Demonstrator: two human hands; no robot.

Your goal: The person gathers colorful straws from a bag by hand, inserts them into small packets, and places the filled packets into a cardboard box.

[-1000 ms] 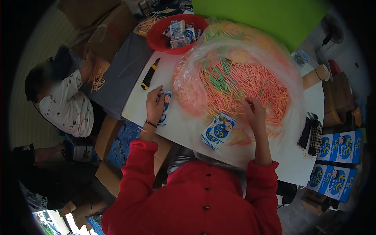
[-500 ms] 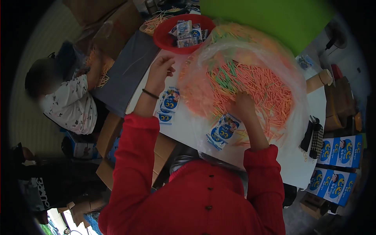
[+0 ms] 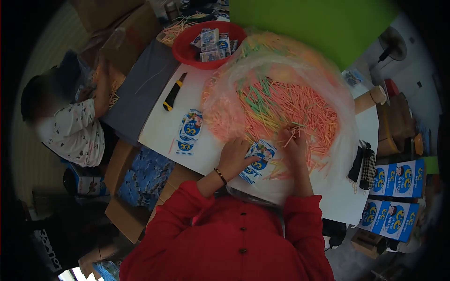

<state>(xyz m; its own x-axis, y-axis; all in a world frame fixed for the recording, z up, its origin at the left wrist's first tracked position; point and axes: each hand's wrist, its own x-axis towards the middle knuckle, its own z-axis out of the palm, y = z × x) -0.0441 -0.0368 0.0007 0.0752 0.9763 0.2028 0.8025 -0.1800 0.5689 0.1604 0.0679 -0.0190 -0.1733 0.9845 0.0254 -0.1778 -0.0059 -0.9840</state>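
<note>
On the white table, my left hand (image 3: 236,158) lies beside a blue-and-white printed packet (image 3: 261,158), its thumb stretched out over the packet's left edge. The tips of its other fingers are hard to make out. My right hand (image 3: 295,149) is closed around a few thin pink and pale sticks (image 3: 291,133), at the near side of the heap. A big clear plastic bag (image 3: 225,100) surrounds the heap of thin pink, green and yellow sticks (image 3: 304,105). Further blue packets (image 3: 191,125) lie left of my left hand.
A yellow-and-black utility knife (image 3: 174,93) lies near the table's left edge. Behind it stands a red basin (image 3: 187,58) holding wrapped packets. An open carton (image 3: 119,182) with blue wrappers sits below left. Another person (image 3: 77,124) works at the left. Printed boxes (image 3: 391,220) stand at right.
My left hand has come down from near the red basin to the packet in front of me, uncovering the knife. My right hand has drawn back slightly from the heap, with sticks showing in it.
</note>
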